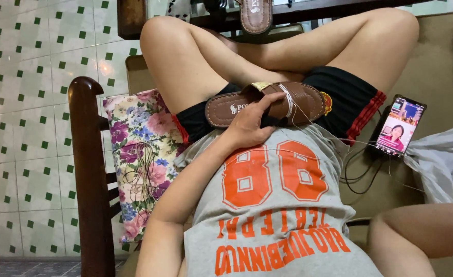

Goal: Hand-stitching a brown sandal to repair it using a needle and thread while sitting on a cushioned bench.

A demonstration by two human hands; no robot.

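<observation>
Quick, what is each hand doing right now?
Left hand: closed on the brown sandal in the lap.
Right hand: out of view; only the forearm shows.

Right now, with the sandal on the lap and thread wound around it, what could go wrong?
1. The white thread trails loose across the shirt toward the phone and its cables; it may tangle with them.
2. Only the left hand steadies the sandal; it could slip off the lap.

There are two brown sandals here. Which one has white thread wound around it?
The sandal on the lap, held by the left hand. The other sandal lies on the dark wooden table at the top, with no thread.
</observation>
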